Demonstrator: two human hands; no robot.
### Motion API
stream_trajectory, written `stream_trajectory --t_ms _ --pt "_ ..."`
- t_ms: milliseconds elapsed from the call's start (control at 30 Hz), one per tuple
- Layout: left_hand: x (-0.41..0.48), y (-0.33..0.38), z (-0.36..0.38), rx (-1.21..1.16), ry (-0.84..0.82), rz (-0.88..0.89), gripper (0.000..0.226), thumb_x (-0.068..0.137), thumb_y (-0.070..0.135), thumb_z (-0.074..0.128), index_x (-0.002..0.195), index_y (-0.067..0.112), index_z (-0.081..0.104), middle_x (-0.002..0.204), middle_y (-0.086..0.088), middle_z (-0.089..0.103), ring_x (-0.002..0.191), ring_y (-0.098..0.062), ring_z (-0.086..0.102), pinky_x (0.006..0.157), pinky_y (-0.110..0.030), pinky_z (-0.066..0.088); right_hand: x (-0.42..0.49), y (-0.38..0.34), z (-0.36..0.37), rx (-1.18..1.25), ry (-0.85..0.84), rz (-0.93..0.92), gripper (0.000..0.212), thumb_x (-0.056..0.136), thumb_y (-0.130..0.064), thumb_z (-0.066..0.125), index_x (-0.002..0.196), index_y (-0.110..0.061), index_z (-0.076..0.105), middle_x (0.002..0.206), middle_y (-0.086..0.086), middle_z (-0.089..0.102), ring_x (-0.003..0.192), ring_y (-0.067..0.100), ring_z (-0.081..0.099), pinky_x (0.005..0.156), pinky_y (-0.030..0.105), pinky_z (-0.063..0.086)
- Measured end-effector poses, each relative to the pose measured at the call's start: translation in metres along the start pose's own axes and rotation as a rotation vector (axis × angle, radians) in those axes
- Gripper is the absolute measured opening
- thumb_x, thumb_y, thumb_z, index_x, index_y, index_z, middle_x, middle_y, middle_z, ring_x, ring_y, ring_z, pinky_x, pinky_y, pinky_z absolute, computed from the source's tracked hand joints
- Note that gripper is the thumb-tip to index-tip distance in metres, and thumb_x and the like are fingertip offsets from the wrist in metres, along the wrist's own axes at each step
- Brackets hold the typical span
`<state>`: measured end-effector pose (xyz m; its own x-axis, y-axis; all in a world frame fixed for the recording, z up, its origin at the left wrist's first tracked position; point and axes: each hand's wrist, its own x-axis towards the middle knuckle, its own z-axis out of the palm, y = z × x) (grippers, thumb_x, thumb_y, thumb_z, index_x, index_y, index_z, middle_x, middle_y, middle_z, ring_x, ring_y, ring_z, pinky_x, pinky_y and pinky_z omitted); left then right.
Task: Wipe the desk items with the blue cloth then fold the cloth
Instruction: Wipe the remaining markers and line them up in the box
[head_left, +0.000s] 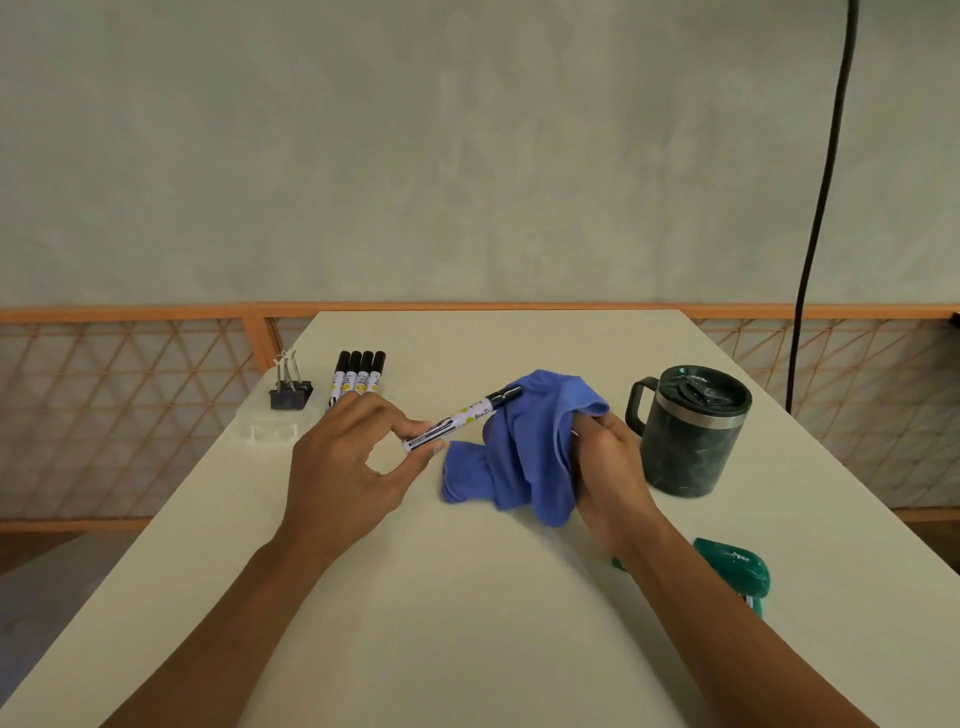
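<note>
On the table (467, 613), left hand (345, 470) pinches a marker (464, 415); right hand (609, 460), half-hidden, grips blue cloth (524, 462).

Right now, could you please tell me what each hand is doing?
Left hand: pinching a marker.
Right hand: gripping the blue cloth.

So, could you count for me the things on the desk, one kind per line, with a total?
Markers: 5, with 1 held marker in the left hand
Blue cloth: 1, in the right hand
Mug: 1
Green object: 1
Binder clips: overlapping, count unclear
Total: 8, plus the clips
</note>
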<state>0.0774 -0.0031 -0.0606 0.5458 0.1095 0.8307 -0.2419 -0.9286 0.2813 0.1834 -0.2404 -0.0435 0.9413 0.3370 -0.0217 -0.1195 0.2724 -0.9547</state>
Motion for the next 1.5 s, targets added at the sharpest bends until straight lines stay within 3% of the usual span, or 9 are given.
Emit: stream_trajectory --t_ms 200,333,533,633,767,1033,1167,1300,1500 --pt "-0.001 0.004 0.005 0.026 -0.015 0.119 0.017 0.09 0.029 0.089 0.091 0.016 0.078 0.089 0.007 0.067 0.08 -0.02 0.061 0.062 -0.038 0.05 -0.004 0.008 0.012 -0.253 -0.019 -0.212 0.032 0.101 -0.001 0.064 0.125 -0.023 0.069 0.108 -0.012 0.079 0.096 0.004 0.075 0.074 0.018 0.057" --pt "-0.003 0.007 0.008 0.024 -0.017 0.176 0.021 0.09 0.028 0.088 0.086 0.012 0.075 0.088 0.005 0.067 0.077 -0.023 0.062 0.059 -0.043 0.051 0.0 0.009 0.009 -0.236 0.075 -0.221 0.02 0.096 -0.004 0.074 0.113 -0.015 0.073 0.105 -0.004 0.081 0.096 0.012 0.078 0.079 0.023 0.06" --pt "0.001 0.004 0.007 0.021 0.038 0.133 0.021 0.089 0.029 0.091 0.086 0.015 0.076 0.09 0.007 0.069 0.078 -0.021 0.065 0.06 -0.041 0.051 0.003 0.006 0.007 -0.229 0.084 -0.258 0.032 0.094 0.017 0.056 0.105 -0.008 0.073 0.095 0.0 0.082 0.086 0.012 0.076 0.075 0.022 0.059" --pt "0.001 0.002 0.003 0.049 0.066 0.089 0.021 0.087 0.029 0.092 0.087 0.016 0.077 0.09 0.008 0.07 0.08 -0.02 0.064 0.063 -0.039 0.052 0.005 0.008 0.004 -0.189 0.092 -0.243 0.029 0.101 0.006 0.053 0.111 -0.013 0.073 0.1 0.007 0.079 0.088 0.023 0.072 0.082 0.037 0.059" --pt "0.001 -0.004 0.002 0.071 0.088 0.075 0.02 0.087 0.028 0.093 0.088 0.015 0.078 0.091 0.006 0.07 0.08 -0.02 0.064 0.068 -0.04 0.055 0.007 0.01 0.001 -0.128 0.057 -0.125 0.021 0.108 -0.022 0.056 0.115 -0.026 0.076 0.115 0.013 0.076 0.114 0.039 0.07 0.104 0.059 0.056" --pt "-0.001 0.003 0.007 0.091 0.031 0.155 0.022 0.09 0.037 0.089 0.089 0.017 0.079 0.093 0.008 0.07 0.081 -0.022 0.065 0.063 -0.041 0.054 0.004 0.014 0.008 -0.238 0.057 -0.195 0.022 0.101 -0.003 0.065 0.117 -0.018 0.072 0.102 -0.003 0.082 0.095 0.013 0.078 0.077 0.022 0.058" --pt "0.001 0.004 0.004 0.006 -0.035 0.012 0.037 0.083 0.06 0.086 0.106 0.031 0.083 0.099 0.015 0.07 0.088 -0.004 0.056 0.075 -0.027 0.052 0.005 0.008 0.004 -0.205 0.112 -0.243 0.027 0.097 0.009 0.06 0.112 -0.011 0.072 0.099 -0.001 0.082 0.091 0.014 0.078 0.072 0.021 0.058" --pt "0.001 0.002 0.004 -0.06 -0.071 -0.077 0.025 0.09 0.055 0.079 0.099 0.031 0.082 0.09 0.021 0.068 0.076 -0.011 0.056 0.068 -0.037 0.051 0.005 0.007 0.003 -0.171 0.111 -0.256 0.027 0.098 0.011 0.059 0.109 -0.01 0.072 0.095 -0.002 0.082 0.083 0.007 0.075 0.067 0.019 0.055" --pt "0.001 0.0 0.0 0.063 -0.047 -0.021 0.018 0.095 0.05 0.078 0.101 0.033 0.082 0.091 0.022 0.07 0.075 -0.004 0.051 0.066 -0.021 0.046 0.006 0.013 0.003 -0.095 0.025 -0.183 0.024 0.106 -0.002 0.056 0.12 -0.014 0.07 0.104 -0.002 0.079 0.094 0.017 0.073 0.083 0.032 0.06"
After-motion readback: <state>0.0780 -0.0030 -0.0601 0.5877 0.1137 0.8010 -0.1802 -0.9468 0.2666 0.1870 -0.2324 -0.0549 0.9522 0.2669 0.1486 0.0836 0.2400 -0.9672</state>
